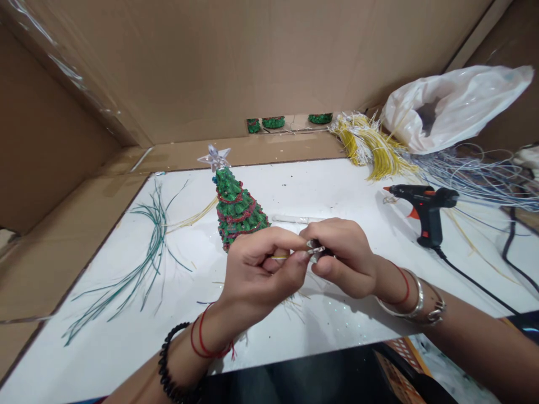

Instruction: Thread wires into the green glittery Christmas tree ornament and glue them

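Left hand (pixel 260 275) and right hand (pixel 348 255) pinch one tool (pixel 316 250), perhaps a cutter; a slip could nick the left thumb (pixel 290 275).

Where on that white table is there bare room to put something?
Mostly bare tabletop shows at front left, between the green wires and the left forearm, and farther back between the tree and the glue gun, behind the white stick, with a few specks. The back right is crowded with yellow wires, bluish wires and the plastic bag.

A head-worn camera looks forward and down from close above the white tabletop (pixel 337 196).
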`<act>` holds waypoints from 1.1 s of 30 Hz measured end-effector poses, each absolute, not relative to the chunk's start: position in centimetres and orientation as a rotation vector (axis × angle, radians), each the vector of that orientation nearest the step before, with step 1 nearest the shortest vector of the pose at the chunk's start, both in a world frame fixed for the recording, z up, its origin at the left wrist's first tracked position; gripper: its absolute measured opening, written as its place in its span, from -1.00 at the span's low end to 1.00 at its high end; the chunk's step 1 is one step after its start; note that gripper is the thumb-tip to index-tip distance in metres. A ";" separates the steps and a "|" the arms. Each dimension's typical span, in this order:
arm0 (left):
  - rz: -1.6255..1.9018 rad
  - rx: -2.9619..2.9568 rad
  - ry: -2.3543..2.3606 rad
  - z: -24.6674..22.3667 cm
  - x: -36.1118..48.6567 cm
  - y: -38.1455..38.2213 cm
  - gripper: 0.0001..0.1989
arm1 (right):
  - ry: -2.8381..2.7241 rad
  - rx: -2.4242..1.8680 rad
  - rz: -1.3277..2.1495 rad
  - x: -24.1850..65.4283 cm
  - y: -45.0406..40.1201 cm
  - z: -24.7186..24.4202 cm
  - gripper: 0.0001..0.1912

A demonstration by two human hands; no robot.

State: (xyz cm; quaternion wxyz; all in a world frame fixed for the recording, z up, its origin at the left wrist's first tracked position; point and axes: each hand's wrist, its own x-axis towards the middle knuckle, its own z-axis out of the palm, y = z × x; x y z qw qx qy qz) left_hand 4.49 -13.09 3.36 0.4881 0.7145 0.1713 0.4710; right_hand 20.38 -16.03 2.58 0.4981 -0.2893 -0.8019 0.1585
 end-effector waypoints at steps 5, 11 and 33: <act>1.142 1.740 0.420 3.2 4.4 -13.0 -0.89 | -1.954 -0.699 0.330 20.3 -16.0 2.6 -0.64; 1.100 1.609 0.414 2.2 4.4 -12.8 -0.87 | -1.928 -0.875 0.076 22.0 -14.6 2.7 -0.69; 0.753 1.375 0.501 1.4 5.8 -14.3 -0.74 | -1.958 -0.881 0.556 21.7 -15.3 3.5 -0.59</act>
